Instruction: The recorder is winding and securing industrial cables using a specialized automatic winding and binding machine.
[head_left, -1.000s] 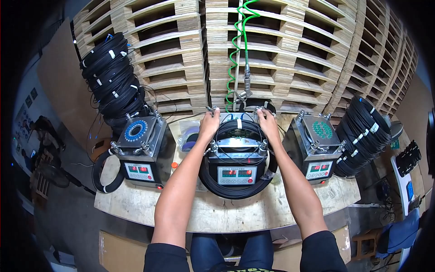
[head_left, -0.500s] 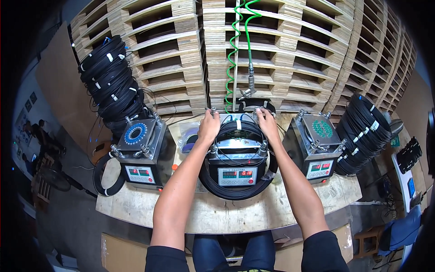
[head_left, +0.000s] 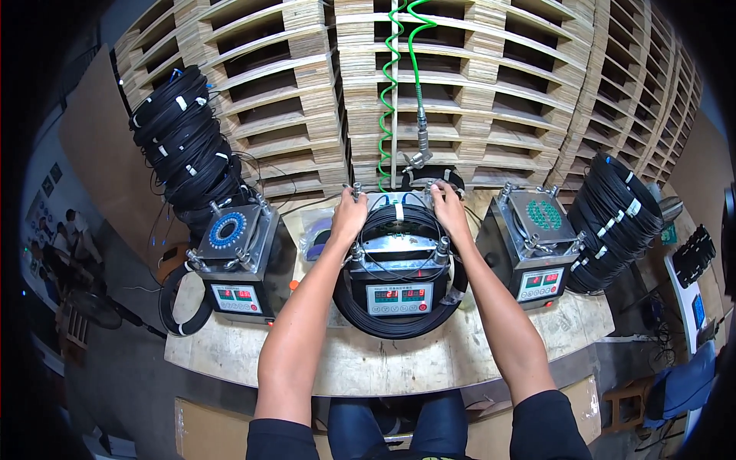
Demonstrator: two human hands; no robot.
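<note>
Silver metal rear knobs (head_left: 357,188) of black box-shaped machine (head_left: 397,278): left hand (head_left: 350,217) holds one, right hand (head_left: 450,212) other, fingers narrow on them. Machine stands on pale wooden bench (head_left: 383,373), thick black cable coil (head_left: 395,330) round it. Better work both knobs evenly, keep fingers off cable.

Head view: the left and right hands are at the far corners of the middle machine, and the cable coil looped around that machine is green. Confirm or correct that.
The colour is wrong: the head view shows that the cable coil looped around the middle machine is black. The left hand and right hand are at its far corners, as stated.
</note>
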